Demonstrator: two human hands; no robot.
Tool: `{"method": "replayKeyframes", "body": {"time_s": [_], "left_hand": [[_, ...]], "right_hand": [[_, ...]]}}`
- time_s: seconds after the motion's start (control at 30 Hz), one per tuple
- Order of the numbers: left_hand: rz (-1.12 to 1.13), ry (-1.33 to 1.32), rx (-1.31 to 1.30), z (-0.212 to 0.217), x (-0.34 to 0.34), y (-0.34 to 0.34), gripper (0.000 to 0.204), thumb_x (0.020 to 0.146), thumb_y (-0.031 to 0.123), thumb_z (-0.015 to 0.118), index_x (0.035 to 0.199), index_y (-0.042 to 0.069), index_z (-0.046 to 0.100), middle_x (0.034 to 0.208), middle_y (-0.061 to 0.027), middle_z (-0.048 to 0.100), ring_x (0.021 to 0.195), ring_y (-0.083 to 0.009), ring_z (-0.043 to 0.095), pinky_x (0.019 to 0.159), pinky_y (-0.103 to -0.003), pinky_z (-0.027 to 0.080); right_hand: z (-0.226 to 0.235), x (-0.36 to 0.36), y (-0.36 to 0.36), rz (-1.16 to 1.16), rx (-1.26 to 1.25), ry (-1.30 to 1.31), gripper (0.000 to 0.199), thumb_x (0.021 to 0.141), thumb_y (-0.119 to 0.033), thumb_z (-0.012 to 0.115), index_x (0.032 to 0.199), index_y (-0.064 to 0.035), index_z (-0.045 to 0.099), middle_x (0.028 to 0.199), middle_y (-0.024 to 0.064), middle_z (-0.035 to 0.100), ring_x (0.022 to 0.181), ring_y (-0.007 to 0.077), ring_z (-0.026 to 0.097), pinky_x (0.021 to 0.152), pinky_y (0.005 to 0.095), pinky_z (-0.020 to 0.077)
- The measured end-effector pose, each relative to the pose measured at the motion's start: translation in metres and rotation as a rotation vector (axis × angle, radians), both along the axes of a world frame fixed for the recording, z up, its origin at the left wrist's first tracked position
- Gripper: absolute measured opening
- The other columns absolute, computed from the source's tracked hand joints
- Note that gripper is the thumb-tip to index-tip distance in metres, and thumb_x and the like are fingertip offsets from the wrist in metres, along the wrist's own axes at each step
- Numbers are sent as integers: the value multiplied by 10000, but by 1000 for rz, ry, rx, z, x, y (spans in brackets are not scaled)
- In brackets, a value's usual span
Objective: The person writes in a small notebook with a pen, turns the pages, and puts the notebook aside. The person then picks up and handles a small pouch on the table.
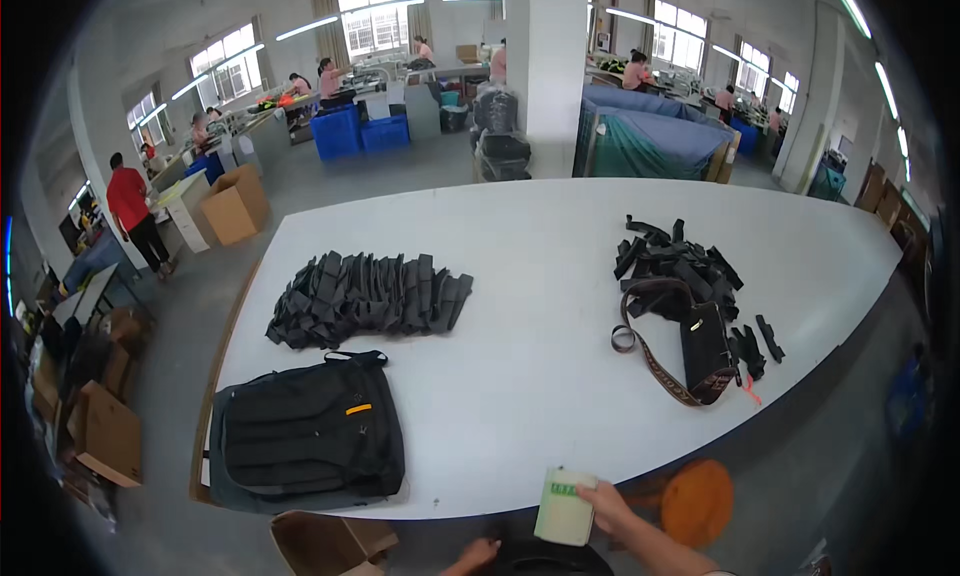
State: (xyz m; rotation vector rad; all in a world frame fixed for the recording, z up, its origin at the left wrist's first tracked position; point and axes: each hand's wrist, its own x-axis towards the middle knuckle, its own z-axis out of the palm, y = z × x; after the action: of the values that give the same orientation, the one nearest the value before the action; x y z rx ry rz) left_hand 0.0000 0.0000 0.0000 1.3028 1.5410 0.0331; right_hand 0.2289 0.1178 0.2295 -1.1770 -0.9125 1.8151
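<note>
My right hand (606, 506) holds a small cream-coloured pack with a green stripe (564, 508) just past the near edge of the white table (540, 246). My left hand (474, 554) is low at the bottom edge, fingers curled on a dark object (545, 559) that is mostly out of view. On the table lie a black backpack (305, 433) at the near left, a row of black fabric pieces (368, 296) behind it, a heap of black straps (678, 263) at the right, and a small black bag with a patterned strap (702, 348).
A round orange stool (697, 502) stands beside my right arm. Open cardboard boxes sit below the table (330, 543) and on the floor at left (105, 436). A white pillar (546, 71), blue crates (358, 134) and several people at work benches fill the background.
</note>
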Motion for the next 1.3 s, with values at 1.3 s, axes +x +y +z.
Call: {"method": "replayKeyframes", "body": {"time_s": [1.3], "left_hand": [[547, 488, 756, 119, 79, 218, 558, 695, -43, 595, 1236, 64, 508, 1274, -162, 412, 1123, -324, 420, 973, -441, 307]], "right_hand": [[-120, -56, 198, 349, 746, -1062, 574, 691, 20, 589, 1246, -84, 483, 946, 94, 535, 851, 248, 538, 687, 360, 481]]}}
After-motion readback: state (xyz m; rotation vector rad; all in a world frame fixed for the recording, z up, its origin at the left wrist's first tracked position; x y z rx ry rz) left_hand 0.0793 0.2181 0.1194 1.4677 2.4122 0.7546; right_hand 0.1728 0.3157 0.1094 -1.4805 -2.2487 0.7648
